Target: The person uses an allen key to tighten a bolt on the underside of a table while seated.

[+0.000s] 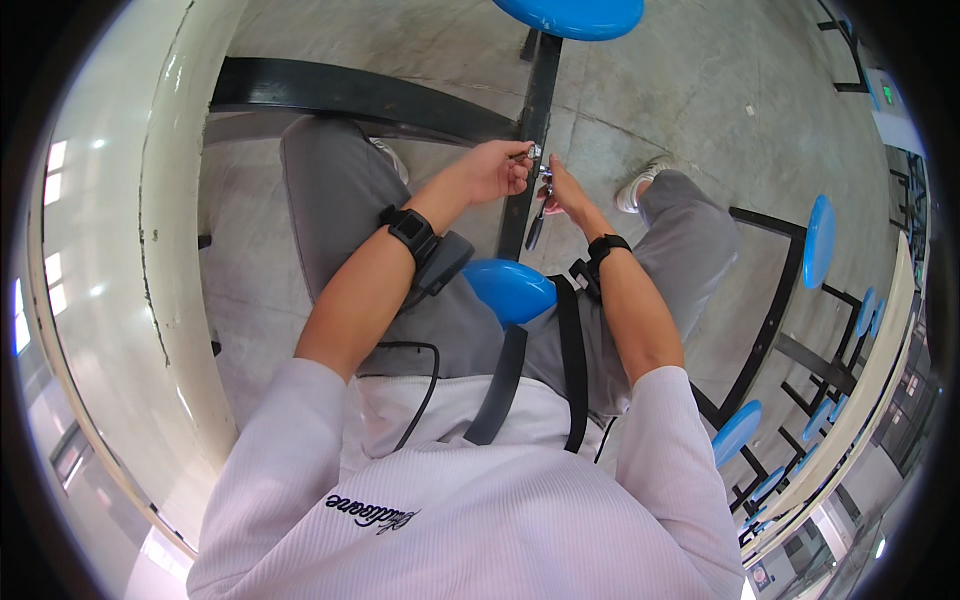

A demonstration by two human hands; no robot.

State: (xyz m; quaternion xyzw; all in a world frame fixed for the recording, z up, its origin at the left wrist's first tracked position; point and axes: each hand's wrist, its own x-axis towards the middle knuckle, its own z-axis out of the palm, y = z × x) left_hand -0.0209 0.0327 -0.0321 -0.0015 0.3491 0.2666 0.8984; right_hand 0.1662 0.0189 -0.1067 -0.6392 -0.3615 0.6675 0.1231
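My left hand (497,171) is closed, thumb and fingers pinching a small shiny metal piece (534,152) against the black metal bar (541,85) of a seat frame. The piece is too small to name surely. Just to its right, my right hand (568,190) is closed around a hand tool with a shiny metal head and a dark handle (536,232). The handle points down toward me, and the fingers partly cover the head. Both hands meet at the bar, beyond the blue round seat (508,285) between my legs.
A thick black beam (350,95) joins the bar from the left. Another blue round seat (575,15) stands ahead. The pale tabletop (110,220) runs along my left. More blue seats (819,240) on black frames and a second table (850,420) are at the right.
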